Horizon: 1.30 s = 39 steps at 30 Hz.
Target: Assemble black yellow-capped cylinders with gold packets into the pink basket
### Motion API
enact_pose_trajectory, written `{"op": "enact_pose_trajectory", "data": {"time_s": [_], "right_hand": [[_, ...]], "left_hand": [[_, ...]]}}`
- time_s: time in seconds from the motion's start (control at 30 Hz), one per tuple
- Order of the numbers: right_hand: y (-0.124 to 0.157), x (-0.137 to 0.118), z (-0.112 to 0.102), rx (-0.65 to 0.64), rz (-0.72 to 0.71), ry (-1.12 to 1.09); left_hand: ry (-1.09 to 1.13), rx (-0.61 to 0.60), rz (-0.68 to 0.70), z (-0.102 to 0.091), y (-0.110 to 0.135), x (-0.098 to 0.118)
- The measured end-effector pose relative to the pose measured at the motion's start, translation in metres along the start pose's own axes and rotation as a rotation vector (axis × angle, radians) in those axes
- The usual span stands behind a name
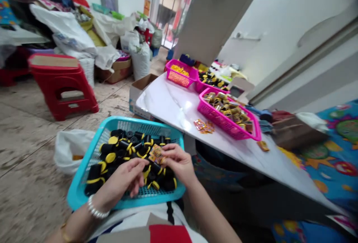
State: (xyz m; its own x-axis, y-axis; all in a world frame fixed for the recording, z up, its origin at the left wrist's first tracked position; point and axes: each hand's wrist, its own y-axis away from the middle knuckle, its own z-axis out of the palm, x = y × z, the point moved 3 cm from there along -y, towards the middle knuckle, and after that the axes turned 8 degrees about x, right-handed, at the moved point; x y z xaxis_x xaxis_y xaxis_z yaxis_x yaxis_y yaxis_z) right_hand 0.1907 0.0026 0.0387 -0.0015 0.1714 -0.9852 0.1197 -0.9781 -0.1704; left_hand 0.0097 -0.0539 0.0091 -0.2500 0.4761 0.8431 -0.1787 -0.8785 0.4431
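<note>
A turquoise basket (84, 175) rests on my lap, holding several black cylinders with yellow caps and bands (120, 149). My right hand (179, 162) pinches a small orange and yellow printed label (156, 152) above the basket. My left hand (125, 179) hovers over the pieces with fingers curled toward the label; whether it grips anything is unclear. A pearl bracelet circles my left wrist.
A white table (173, 105) at right carries a pink basket (223, 123) of wrapped pieces, loose labels (204, 125) and two more pink baskets (179, 72) farther back. A red stool (60, 82), a white bag (69, 148), a cardboard box and piled sacks occupy the floor.
</note>
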Motion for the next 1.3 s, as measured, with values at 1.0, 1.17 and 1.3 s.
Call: {"op": "enact_pose_trajectory", "data": {"time_s": [1.0,1.17,1.3], "right_hand": [[-0.012,0.022,0.010,-0.209,-0.296,1.252],[-0.041,0.045,0.019,-0.198,-0.195,1.258],[-0.046,0.050,0.012,-0.176,-0.118,1.070]], "left_hand": [[-0.018,0.311,0.286,-0.014,0.007,0.008],[-0.007,0.319,0.256,-0.017,0.005,0.007],[0.005,0.331,0.230,-0.018,0.004,0.006]]}}
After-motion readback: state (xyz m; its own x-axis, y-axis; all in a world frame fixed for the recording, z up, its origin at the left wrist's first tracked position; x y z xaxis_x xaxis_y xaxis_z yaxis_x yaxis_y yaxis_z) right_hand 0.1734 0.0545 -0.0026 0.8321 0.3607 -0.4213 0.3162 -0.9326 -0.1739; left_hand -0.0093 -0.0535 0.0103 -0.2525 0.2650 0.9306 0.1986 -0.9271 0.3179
